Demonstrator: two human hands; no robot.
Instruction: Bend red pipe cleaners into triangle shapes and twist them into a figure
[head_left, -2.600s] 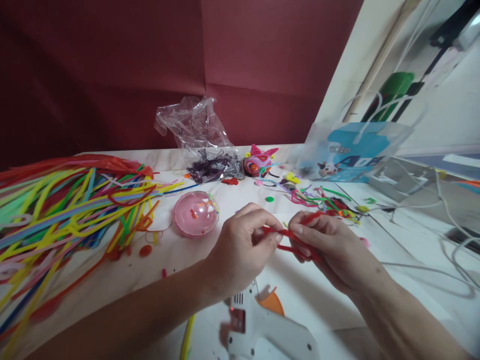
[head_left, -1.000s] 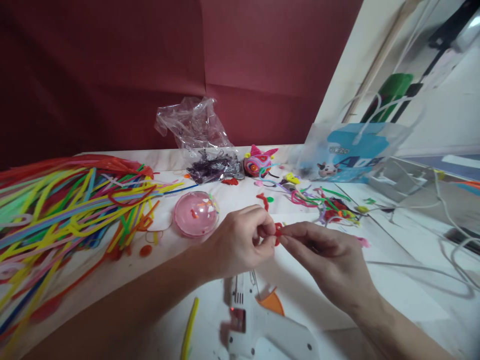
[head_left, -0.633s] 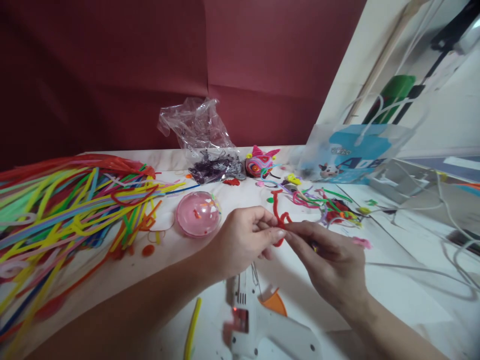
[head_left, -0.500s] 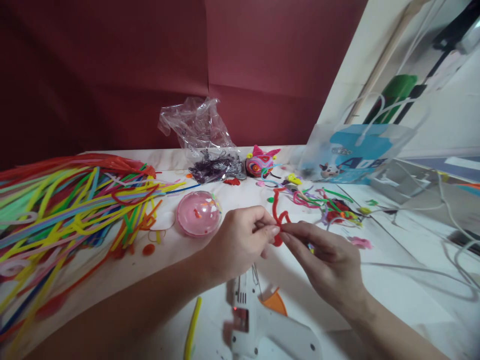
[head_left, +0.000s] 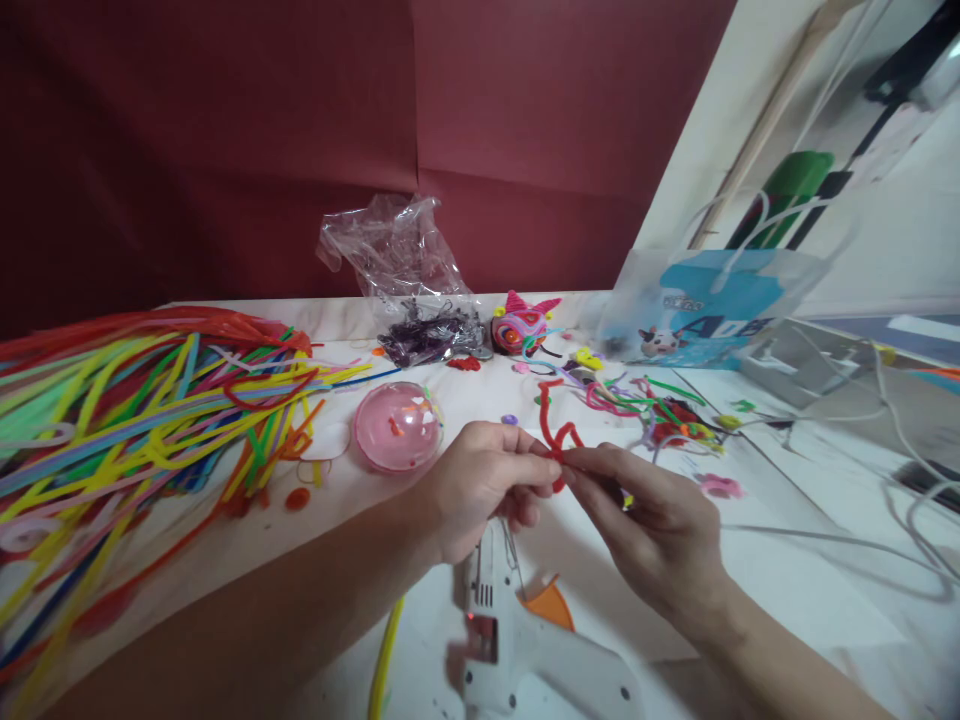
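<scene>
A bent red pipe cleaner [head_left: 546,418] is held between my two hands over the middle of the table. My left hand [head_left: 491,480] pinches it with thumb and forefinger. From the other side, my right hand [head_left: 649,515] grips the same piece with its fingertips, which nearly touch those of the left. Loops and one free end of the red pipe cleaner stick up above the fingers, and a small curve shows below. Just under my hands lies a white hot glue gun [head_left: 525,640] with a small red light lit.
Many coloured pipe cleaners [head_left: 150,430] spread across the left. A pink bowl [head_left: 394,428] stands beside my left hand. Behind are a clear plastic bag [head_left: 405,250] and a decorated pink figure [head_left: 521,325]. Scraps, cables and a blue-white carrier bag [head_left: 712,310] occupy the right.
The red pipe cleaner's upright end has tilted slightly left. My left hand has shifted a little and its lower fingers have come out further, while my right hand stays nearly in place.
</scene>
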